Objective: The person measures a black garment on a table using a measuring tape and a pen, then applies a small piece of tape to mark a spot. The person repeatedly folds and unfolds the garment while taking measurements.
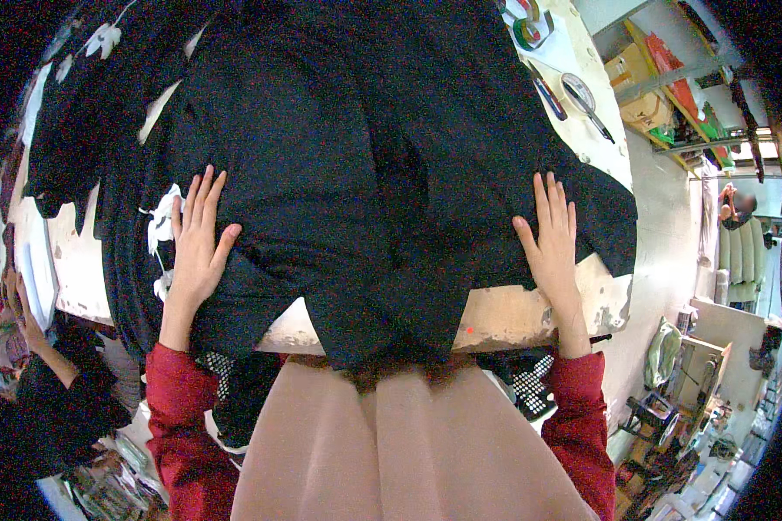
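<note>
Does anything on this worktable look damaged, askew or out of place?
Yes, mildly: the worktable looks worn along its front edge, its pale surface broken by darker, chipped-looking patches near the right hand. The black fabric also lies unevenly, with a flap hanging past that edge at the middle. No spill is visible.

Black cloth (304, 130): matt, creased fabric
Tabletop (513, 319), under the black cloth: wood-like, worn, chipped finish
Sleeves (181, 382), near the black cloth: matt fabric
Carton (643, 115), right of the black cloth: cardboard
</note>
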Demonstrator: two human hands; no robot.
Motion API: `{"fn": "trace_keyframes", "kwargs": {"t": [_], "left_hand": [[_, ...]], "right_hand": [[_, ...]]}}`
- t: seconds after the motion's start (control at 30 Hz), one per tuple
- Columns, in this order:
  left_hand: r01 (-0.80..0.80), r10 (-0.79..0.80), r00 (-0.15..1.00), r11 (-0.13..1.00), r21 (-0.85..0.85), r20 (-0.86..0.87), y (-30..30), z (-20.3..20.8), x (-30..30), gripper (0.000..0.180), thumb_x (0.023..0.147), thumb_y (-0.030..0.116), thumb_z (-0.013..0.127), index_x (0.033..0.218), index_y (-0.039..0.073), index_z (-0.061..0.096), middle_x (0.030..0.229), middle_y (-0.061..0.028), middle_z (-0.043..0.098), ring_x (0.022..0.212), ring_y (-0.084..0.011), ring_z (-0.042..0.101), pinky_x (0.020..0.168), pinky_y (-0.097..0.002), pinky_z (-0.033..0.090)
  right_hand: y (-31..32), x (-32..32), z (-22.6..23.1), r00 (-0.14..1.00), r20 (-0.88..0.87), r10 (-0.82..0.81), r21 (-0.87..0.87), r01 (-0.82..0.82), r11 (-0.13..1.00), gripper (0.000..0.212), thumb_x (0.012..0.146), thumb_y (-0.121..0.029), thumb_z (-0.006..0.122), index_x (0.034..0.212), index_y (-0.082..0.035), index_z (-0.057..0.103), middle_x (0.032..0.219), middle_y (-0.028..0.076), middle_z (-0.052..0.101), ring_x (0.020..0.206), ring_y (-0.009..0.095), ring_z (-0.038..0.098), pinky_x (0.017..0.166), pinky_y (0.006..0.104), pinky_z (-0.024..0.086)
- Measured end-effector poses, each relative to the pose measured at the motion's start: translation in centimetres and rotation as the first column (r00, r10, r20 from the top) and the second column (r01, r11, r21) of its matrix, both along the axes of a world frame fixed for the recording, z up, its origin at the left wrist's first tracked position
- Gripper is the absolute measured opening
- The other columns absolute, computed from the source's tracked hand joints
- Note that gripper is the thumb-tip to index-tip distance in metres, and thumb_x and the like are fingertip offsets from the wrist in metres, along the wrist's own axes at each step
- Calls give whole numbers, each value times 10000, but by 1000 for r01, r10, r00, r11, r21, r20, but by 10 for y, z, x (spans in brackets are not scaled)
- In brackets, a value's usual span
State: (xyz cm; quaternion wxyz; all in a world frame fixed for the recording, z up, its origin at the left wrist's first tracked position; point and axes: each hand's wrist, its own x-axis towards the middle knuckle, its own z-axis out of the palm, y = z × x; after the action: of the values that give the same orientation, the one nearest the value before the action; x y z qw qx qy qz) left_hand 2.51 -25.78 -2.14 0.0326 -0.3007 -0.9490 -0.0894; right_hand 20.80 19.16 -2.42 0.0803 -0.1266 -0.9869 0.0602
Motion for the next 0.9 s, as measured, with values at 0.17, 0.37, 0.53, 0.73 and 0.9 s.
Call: {"fn": "trace_keyframes", "kwargs": {"t": [0.17,0.37,0.53,0.73,0.9], "left_hand": [[25,-26,1000,999,40,18,37,43,41,710,883,343,628,1474,80,334,1545,-193,275,1437,-369,243,1170,-510,165],[388,-441,782,897,210,440,93,58,137,881,742,290,713,1460,-12,303,1548,-231,238,1426,-404,246,1165,-492,219],[591,-534,720,807,13,442,74,41,131,893,748,300,660,1493,2,269,1571,-195,221,1446,-367,226,1171,-478,217],[478,-576,482,804,352,660,64,66,110,686,933,494,519,1379,-19,429,1402,-221,461,1268,-397,461,1045,-468,381],[-628,-528,-283,733,261,801,148,48,50,532,1021,439,414,1344,21,481,1247,-113,618,1143,-246,593,1025,-405,433]], "right_hand": [[-51,7,41,975,-218,36,-115,-62,991,588,884,-288,659,1398,-94,449,1490,170,361,1371,362,337,1124,499,254],[-156,29,57,861,-69,504,-379,-490,785,690,772,-303,716,1338,-5,460,1392,219,446,1271,351,467,1065,469,370],[-139,39,48,793,146,591,-454,-477,753,636,802,-33,606,1404,20,409,1460,208,407,1349,364,401,1100,463,354],[-129,49,79,789,-203,580,-637,-556,533,637,772,70,511,1396,-24,425,1444,158,456,1375,343,391,1143,495,298],[-133,63,32,688,-361,630,-533,-706,465,548,786,42,556,1320,-77,533,1387,101,533,1320,307,474,1115,509,348]]}}
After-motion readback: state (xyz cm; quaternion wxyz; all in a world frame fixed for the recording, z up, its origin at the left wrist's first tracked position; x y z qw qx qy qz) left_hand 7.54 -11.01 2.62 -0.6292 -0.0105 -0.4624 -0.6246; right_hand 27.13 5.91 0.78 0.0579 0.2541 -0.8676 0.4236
